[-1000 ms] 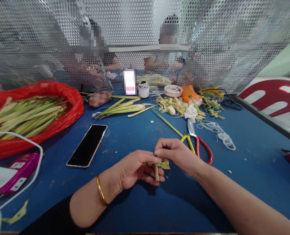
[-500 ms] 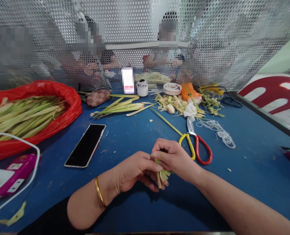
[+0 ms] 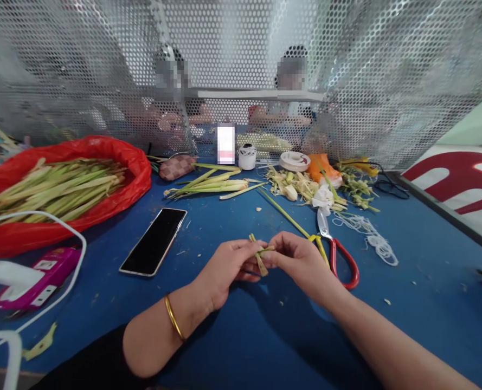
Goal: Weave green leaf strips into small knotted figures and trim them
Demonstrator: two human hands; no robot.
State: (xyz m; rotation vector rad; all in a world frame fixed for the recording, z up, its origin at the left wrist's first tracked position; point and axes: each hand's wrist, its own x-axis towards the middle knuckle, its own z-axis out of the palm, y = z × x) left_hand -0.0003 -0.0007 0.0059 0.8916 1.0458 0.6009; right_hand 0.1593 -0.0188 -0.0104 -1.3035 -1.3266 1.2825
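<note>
Between my two hands is a small piece of folded green plant leaf (image 3: 261,261), its short ends sticking out in several directions. My left hand (image 3: 235,264), with a gold bangle on the wrist, pinches it from the left, thumb on top. From the right, my right hand (image 3: 295,260) pinches another end between thumb and forefinger. Some of my left fingers are hidden beneath the leaf. Just beyond my right hand lie scissors (image 3: 344,265) with one red and one yellow handle, the yellow one partly covered by the hand. A long green stalk (image 3: 285,212) runs up to them.
On the left, a red plastic bag (image 3: 141,176) holds long leaves, near a purple power strip (image 3: 33,281) with a white cable. A phone (image 3: 154,241) lies left of my hands. Leaf strips (image 3: 212,186), trimmings (image 3: 291,187) and white string (image 3: 373,233) lie farther back, before a perforated metal screen (image 3: 232,49).
My hands have moved slightly up and turned the leaf piece, so its crossed ends now show more clearly between the fingertips. The whole view has shifted a little.
</note>
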